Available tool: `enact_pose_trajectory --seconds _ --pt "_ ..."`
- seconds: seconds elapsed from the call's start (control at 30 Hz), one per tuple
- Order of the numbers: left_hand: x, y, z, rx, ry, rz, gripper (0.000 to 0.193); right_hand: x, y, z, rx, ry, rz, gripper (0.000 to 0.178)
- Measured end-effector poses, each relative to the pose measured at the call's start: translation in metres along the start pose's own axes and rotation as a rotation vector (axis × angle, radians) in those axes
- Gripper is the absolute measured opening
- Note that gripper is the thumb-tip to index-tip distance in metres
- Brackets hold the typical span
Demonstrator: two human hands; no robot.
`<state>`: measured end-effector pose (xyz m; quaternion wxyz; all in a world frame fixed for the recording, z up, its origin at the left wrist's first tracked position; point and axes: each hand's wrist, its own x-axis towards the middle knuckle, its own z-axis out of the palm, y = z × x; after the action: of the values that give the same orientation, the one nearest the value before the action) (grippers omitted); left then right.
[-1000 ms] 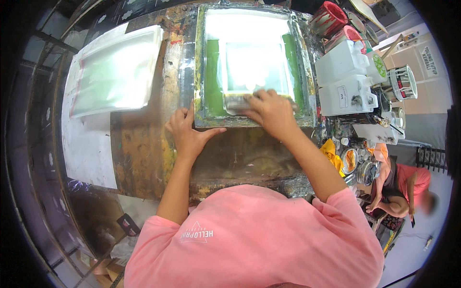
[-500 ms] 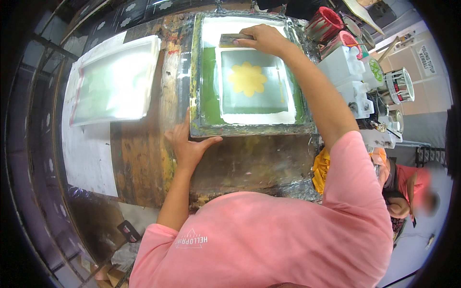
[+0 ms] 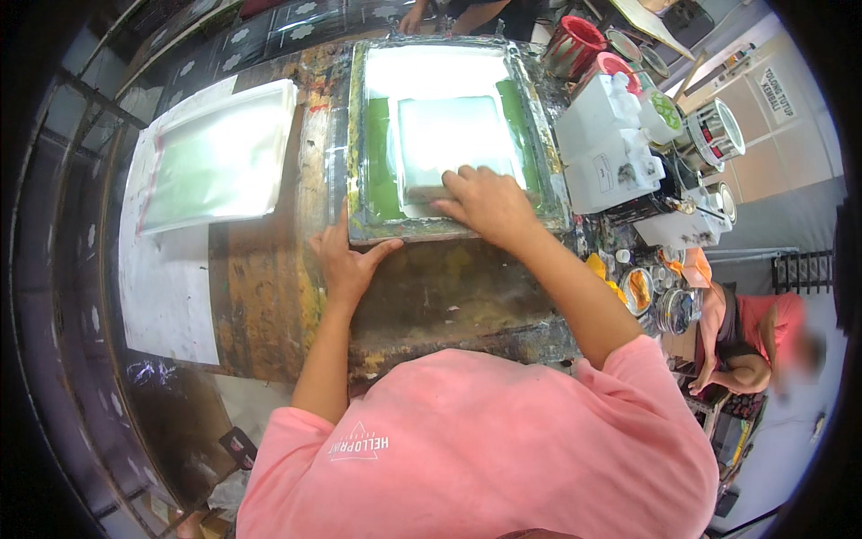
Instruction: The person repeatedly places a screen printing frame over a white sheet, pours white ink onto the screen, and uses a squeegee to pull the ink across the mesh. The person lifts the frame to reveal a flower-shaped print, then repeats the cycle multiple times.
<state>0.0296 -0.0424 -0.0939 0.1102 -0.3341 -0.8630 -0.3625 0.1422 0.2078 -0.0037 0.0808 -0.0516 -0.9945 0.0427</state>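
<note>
A screen printing frame (image 3: pixel 377 202) with green mesh borders and a pale middle window lies on the worktable. My right hand (image 3: pixel 492 207) is closed on a squeegee (image 3: pixel 427 191), which rests on the mesh near the frame's near side. Fingers partly cover the squeegee. At the frame's near left corner is my left hand (image 3: pixel 348 262), thumb and fingers stretched apart along the two edges and touching them. Bright glare lies over the mesh, and no flower shape can be made out in it.
A stack of clear sheets (image 3: pixel 215 162) lies on white paper (image 3: pixel 166 296) at the left. Paint cans (image 3: pixel 575 47), white plastic jugs (image 3: pixel 602 175) and open jars (image 3: pixel 637 289) crowd the right side. One person (image 3: pixel 745 346) sits at the right; another person's hand (image 3: pixel 413 20) shows beyond the table.
My right hand has drawn the squeegee from the frame's far side to its near side. The yellow flower no longer shows. My left hand stays at the corner. Another person's hand has appeared at the far side.
</note>
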Motion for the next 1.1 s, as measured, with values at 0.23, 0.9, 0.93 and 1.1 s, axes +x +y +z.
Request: enact_pose_trajectory --seconds 0.23,0.9,0.93,1.1 --pt "0.035 0.051 -0.018 -0.597 0.124 -0.154 0.098 -0.009 -0.016 -0.059 0.026 0.291 -0.06 0.034" --pt "0.013 0.041 0.001 0.326 -0.366 -0.146 0.094 0.108 0.021 -0.186 -0.061 0.628 -0.03 0.049" --pt "0.02 0.041 0.003 0.146 -0.277 -0.14 0.09 0.11 0.021 -0.187 -0.056 0.639 -0.037 0.049" --pt "0.086 0.08 -0.001 -0.271 0.05 -0.12 0.058 0.118 0.025 -0.198 -0.044 0.578 -0.005 0.051"
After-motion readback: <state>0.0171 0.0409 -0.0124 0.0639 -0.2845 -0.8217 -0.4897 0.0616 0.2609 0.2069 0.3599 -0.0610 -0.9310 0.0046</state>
